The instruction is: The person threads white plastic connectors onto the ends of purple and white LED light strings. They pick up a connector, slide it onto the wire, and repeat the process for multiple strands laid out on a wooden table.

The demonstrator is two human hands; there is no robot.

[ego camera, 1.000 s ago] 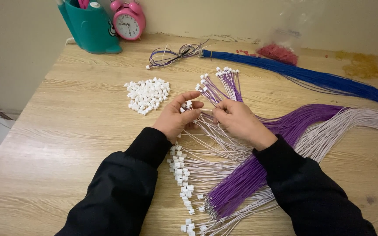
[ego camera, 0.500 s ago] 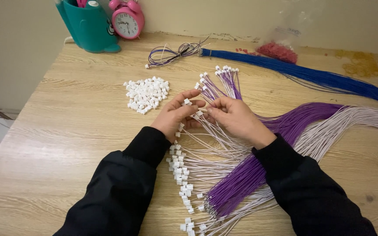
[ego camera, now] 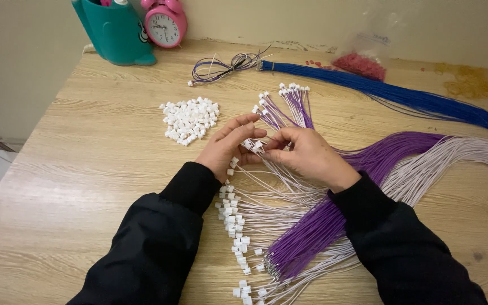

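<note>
My left hand (ego camera: 227, 148) and my right hand (ego camera: 309, 155) meet at the middle of the wooden table (ego camera: 86, 158). Between their fingertips they pinch a small white connector (ego camera: 253, 144) on the end of a thin white wire. Under my hands fans a bundle of white wires with white connectors (ego camera: 235, 226) and a bundle of purple wires (ego camera: 317, 226). A pile of loose white connectors (ego camera: 189, 120) lies just beyond my left hand. Purple wires fitted with connectors (ego camera: 289, 101) spread beyond my right hand.
A long blue wire bundle (ego camera: 391, 93) runs across the back right. A small coiled wire bunch (ego camera: 224, 66) lies at the back. A teal holder (ego camera: 114, 31) and a pink alarm clock (ego camera: 165, 22) stand at the back left. A bag of red parts (ego camera: 360, 63) sits by the wall.
My hands have stayed in place over the wires; the fingers have shifted slightly around the white connector. Nothing else on the table has moved.
</note>
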